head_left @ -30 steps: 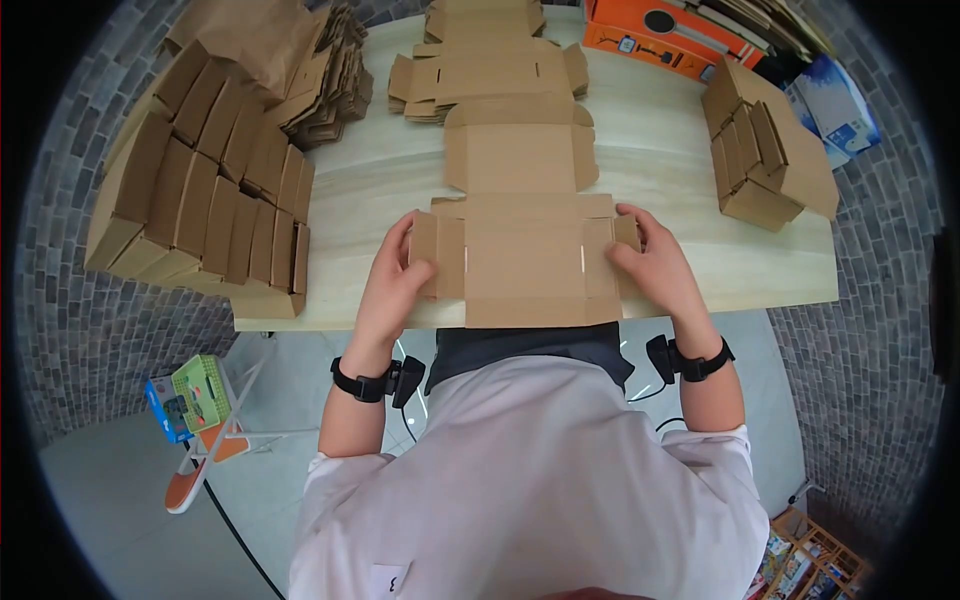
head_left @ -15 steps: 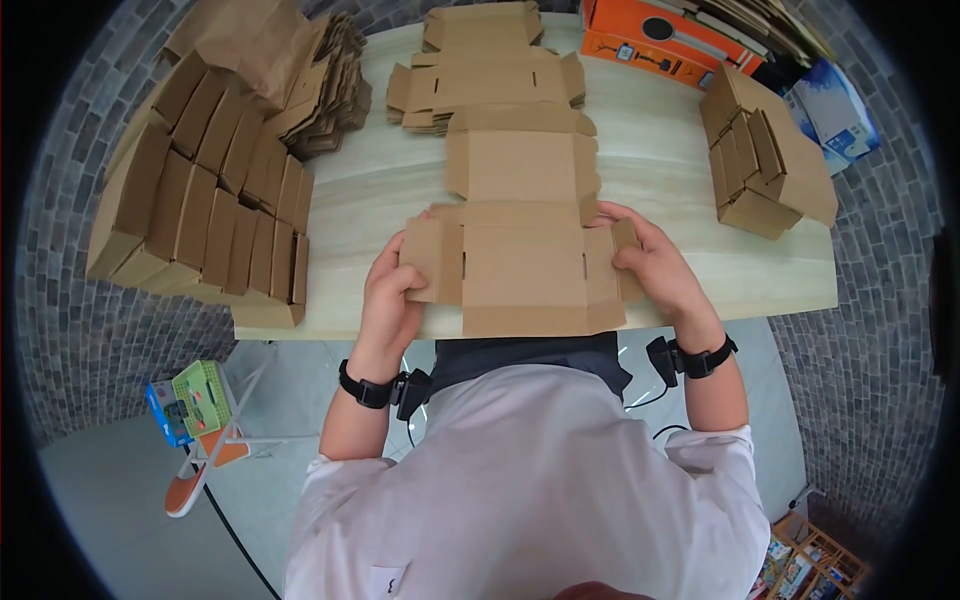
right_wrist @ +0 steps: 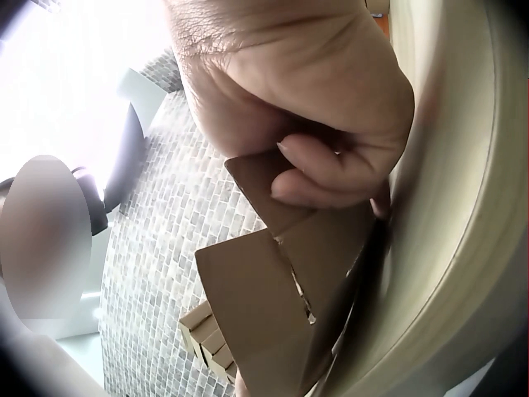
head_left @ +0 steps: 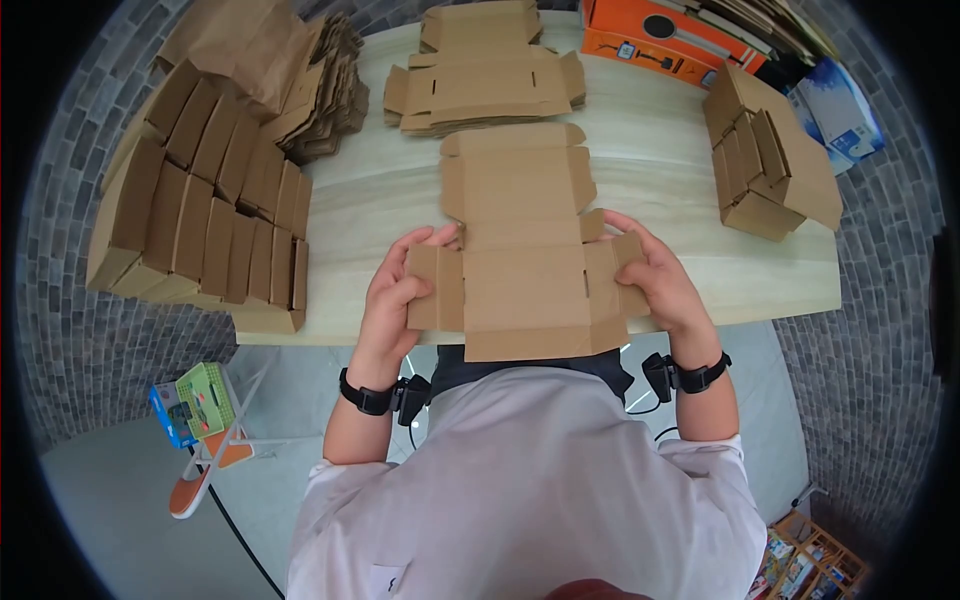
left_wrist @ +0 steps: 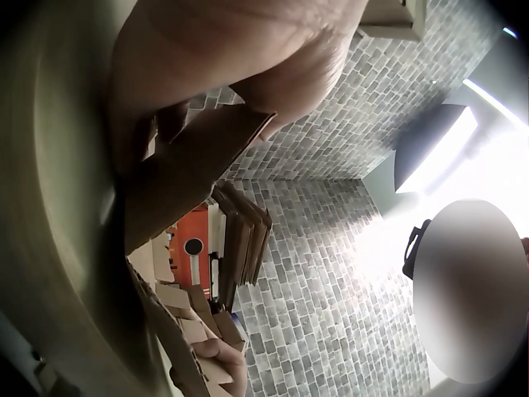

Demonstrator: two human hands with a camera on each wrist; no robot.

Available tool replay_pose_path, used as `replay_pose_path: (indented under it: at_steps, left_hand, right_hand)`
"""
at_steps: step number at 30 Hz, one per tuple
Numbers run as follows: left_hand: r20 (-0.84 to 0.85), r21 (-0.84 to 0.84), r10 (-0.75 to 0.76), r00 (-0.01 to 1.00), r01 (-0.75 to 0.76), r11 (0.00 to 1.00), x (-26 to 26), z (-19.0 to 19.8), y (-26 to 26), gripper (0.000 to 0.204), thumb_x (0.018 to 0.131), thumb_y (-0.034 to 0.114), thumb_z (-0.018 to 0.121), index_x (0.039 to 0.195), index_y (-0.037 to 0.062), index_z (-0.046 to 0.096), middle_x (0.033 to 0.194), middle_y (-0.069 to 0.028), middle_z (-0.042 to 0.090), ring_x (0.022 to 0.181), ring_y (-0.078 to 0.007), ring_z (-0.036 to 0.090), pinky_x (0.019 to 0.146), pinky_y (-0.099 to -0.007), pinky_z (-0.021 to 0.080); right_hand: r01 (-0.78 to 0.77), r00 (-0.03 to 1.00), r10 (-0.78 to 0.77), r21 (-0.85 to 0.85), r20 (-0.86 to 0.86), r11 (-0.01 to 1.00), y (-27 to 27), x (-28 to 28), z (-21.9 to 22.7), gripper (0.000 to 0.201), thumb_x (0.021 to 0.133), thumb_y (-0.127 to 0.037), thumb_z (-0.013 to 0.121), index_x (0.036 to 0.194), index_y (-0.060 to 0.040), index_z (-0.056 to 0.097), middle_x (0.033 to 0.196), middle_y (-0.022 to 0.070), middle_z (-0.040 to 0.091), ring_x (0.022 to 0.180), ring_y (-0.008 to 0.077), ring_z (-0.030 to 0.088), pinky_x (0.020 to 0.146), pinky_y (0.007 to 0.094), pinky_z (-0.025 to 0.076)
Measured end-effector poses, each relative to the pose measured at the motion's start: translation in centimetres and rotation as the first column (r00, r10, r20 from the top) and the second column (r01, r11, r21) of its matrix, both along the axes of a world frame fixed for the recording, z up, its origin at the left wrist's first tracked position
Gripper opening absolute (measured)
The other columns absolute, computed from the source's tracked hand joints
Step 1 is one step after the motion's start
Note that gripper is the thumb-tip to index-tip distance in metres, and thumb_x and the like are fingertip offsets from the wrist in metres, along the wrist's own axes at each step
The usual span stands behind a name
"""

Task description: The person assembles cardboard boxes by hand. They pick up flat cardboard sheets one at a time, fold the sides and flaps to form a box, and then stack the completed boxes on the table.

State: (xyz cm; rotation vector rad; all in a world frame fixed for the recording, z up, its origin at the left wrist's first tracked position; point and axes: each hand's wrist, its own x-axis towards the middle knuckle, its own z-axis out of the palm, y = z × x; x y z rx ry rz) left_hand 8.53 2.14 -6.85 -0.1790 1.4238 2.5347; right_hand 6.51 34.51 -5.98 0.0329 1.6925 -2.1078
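Note:
A flat, unfolded cardboard box (head_left: 525,285) lies at the table's front, its near edge reaching past the table edge in the head view. My left hand (head_left: 392,297) grips its left side flap, thumb on top and fingers behind. On the opposite side my right hand (head_left: 662,285) pinches the right flap, with the thumb bent over it. In the left wrist view a flap (left_wrist: 194,169) stands tilted up beside the palm. The right wrist view shows the thumb and a finger against a raised flap (right_wrist: 269,186), a slot in the cardboard below it.
A stack of flat box blanks (head_left: 485,90) lies farther back on the table (head_left: 380,190). Folded boxes (head_left: 200,210) stand in rows at the left, near crumpled brown paper (head_left: 240,50). To the right are a cardboard box (head_left: 755,205), an orange box (head_left: 665,40) and a blue-white box (head_left: 835,115).
The flat box has moved toward my body, away from the stack, and its near edge sits lower. My left fingers have slid further behind the left flap, and both hands keep hold.

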Motion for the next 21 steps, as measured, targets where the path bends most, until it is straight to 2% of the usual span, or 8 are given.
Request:
replay_pose_path:
  at_steps: [2,4,7,11,13,17,19,21]
  left_hand:
    - [0.01,-0.01,-0.041,0.999,0.041,0.999,-0.1,-0.2,0.1,0.057,0.079,-0.006,0.046,0.136,-0.004,0.045,0.148,-0.0214,0.048,0.135,-0.0289,0.049,0.111,-0.0388,0.041]
    - [0.072,-0.07,0.035,0.997,-0.03,0.997,0.0,0.1,0.5,0.058,0.08,-0.005,0.044,0.138,-0.0055,0.047,0.144,-0.019,0.052,0.134,-0.0275,0.05,0.111,-0.0379,0.041]
    - [0.073,-0.124,-0.034,0.997,0.043,0.991,-0.4,0.3,0.4,0.055,0.081,-0.004,0.044,0.135,-0.0071,0.051,0.143,-0.0175,0.053,0.133,-0.0253,0.051,0.111,-0.0371,0.041]
    - [0.05,-0.174,-0.02,0.999,0.028,0.984,-0.6,0.3,1.0,0.052,0.082,-0.004,0.044,0.132,-0.0078,0.055,0.141,-0.0161,0.055,0.132,-0.0229,0.052,0.111,-0.0364,0.041]
    - [0.022,-0.187,0.009,1.0,-0.005,0.982,-0.7,0.0,0.9,0.05,0.084,-0.004,0.045,0.132,-0.0067,0.054,0.138,-0.015,0.057,0.131,-0.0227,0.052,0.11,-0.0356,0.042]
    - [0.026,-0.236,0.102,0.994,-0.093,0.967,-0.6,0.1,1.9,0.05,0.084,-0.002,0.046,0.134,-0.0079,0.05,0.13,-0.0157,0.06,0.122,-0.0233,0.056,0.107,-0.0337,0.044]
    - [0.011,-0.243,0.186,0.982,-0.178,0.954,-0.4,-0.6,2.4,0.047,0.087,-0.003,0.048,0.133,-0.0055,0.048,0.121,-0.0124,0.061,0.115,-0.0207,0.058,0.101,-0.0315,0.046]
    - [-0.011,-0.243,0.196,0.98,-0.193,0.951,-0.2,-0.9,2.7,0.044,0.089,-0.002,0.049,0.133,-0.0045,0.048,0.119,-0.0111,0.062,0.112,-0.0188,0.058,0.099,-0.0306,0.046]
  right_hand:
    - [0.022,1.0,-0.022,0.002,-0.003,1.0,0.0,0.1,-0.1,0.073,0.075,0.006,0.049,0.147,-0.0002,0.043,0.13,0.014,0.06,0.116,0.02,0.058,0.104,0.0304,0.043]
    - [-0.011,1.0,0.011,-0.01,0.011,1.0,0.1,0.2,-0.1,0.07,0.077,0.007,0.047,0.146,-0.0011,0.043,0.129,0.0118,0.059,0.119,0.0191,0.056,0.104,0.0305,0.043]
    - [-0.015,1.0,0.015,0.026,-0.005,1.0,-0.2,0.3,-0.2,0.067,0.077,0.006,0.048,0.144,-0.0016,0.046,0.129,0.01,0.058,0.12,0.0184,0.055,0.103,0.03,0.043]
    - [-0.062,0.996,0.06,-0.024,-0.068,0.998,-0.4,-0.2,-1.0,0.065,0.077,0.005,0.048,0.142,-0.0023,0.049,0.128,0.0082,0.057,0.12,0.0176,0.054,0.103,0.0299,0.043]
    - [-0.042,0.999,0.042,-0.012,-0.021,0.999,-0.9,0.0,-0.6,0.069,0.071,0.003,0.048,0.14,-0.0005,0.051,0.129,0.0082,0.056,0.12,0.0191,0.054,0.105,0.0309,0.042]
    - [-0.052,0.998,0.052,-0.008,-0.032,0.999,-1.4,0.2,-0.9,0.066,0.072,0.003,0.048,0.138,-0.0013,0.052,0.128,0.0083,0.056,0.119,0.0182,0.053,0.104,0.0307,0.042]
    - [-0.033,0.999,0.034,0.072,-0.012,0.997,-1.6,0.4,-0.6,0.059,0.073,0.002,0.049,0.131,-0.0022,0.053,0.126,0.0078,0.056,0.115,0.017,0.053,0.102,0.0295,0.042]
    - [0.001,0.999,0.004,0.099,-0.05,0.995,-1.7,0.5,-1.0,0.053,0.076,0.002,0.049,0.129,-0.0026,0.053,0.123,0.007,0.057,0.114,0.0158,0.053,0.1,0.0285,0.043]
